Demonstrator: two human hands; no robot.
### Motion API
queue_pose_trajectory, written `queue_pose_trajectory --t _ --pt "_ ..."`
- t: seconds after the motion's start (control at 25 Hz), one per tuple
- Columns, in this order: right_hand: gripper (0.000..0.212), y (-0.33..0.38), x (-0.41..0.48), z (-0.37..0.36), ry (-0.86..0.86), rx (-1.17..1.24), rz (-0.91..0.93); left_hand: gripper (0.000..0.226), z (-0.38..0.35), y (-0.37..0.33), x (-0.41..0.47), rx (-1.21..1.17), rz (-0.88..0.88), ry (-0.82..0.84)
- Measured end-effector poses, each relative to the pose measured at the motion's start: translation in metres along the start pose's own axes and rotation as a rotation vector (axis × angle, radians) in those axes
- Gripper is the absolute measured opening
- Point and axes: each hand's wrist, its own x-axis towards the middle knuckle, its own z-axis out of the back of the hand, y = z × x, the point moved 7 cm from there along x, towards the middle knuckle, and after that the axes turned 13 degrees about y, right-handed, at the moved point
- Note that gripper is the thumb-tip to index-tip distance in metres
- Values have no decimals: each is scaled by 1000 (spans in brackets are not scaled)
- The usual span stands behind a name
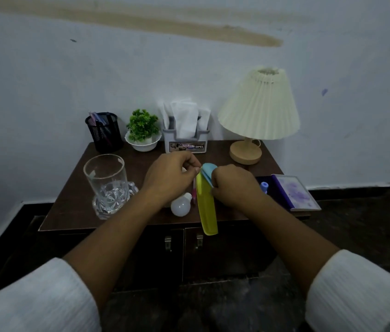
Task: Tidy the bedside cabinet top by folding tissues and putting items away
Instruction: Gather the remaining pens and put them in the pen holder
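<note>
Above the dark wooden cabinet top I hold a long yellow-green plastic case with a blue cap at its upper end. My right hand grips the case just below the cap. My left hand pinches at the cap's left edge, where a thin pink item runs beside the case. A grey tissue holder with white tissues stands at the back.
A drinking glass on a crystal coaster stands front left, a white bulb lies near the front edge. At the back are a black mesh pen cup, a small potted plant and a pleated lamp. A purple book lies at the right.
</note>
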Motion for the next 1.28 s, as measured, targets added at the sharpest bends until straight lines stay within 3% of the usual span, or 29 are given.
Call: queue_pose_trajectory --t 0.16,0.32,0.48,0.6,0.72,0.8,0.88,1.0,1.12,1.28 --pt "24 8 7 1 -21 -82 -51 8 -2 7 3 -17 18 2" --pt "19 11 9 1 -16 1 -76 8 -1 18 3 -58 54 -7" --pt "23 -14 13 18 -104 474 -76 8 6 27 -1 -182 138 -81" --pt "20 -12 4 27 -81 852 58 29 -5 35 0 -512 248 7" --pt "19 8 -6 24 -22 1014 217 32 -19 26 -3 -803 255 154" --pt "17 10 -2 22 -21 1046 222 28 -13 25 -4 -815 229 80" --pt "15 0 8 22 -87 988 139 23 3 33 -5 -724 194 -79" --pt "14 -7 27 10 -106 656 27 24 18 41 -9 -568 159 -217" --pt "26 8 45 -13 41 436 -22 19 22 42 -11 -511 131 -243" --pt "32 23 58 -11 9 285 -56 16 26 45 -9 -506 127 -245"
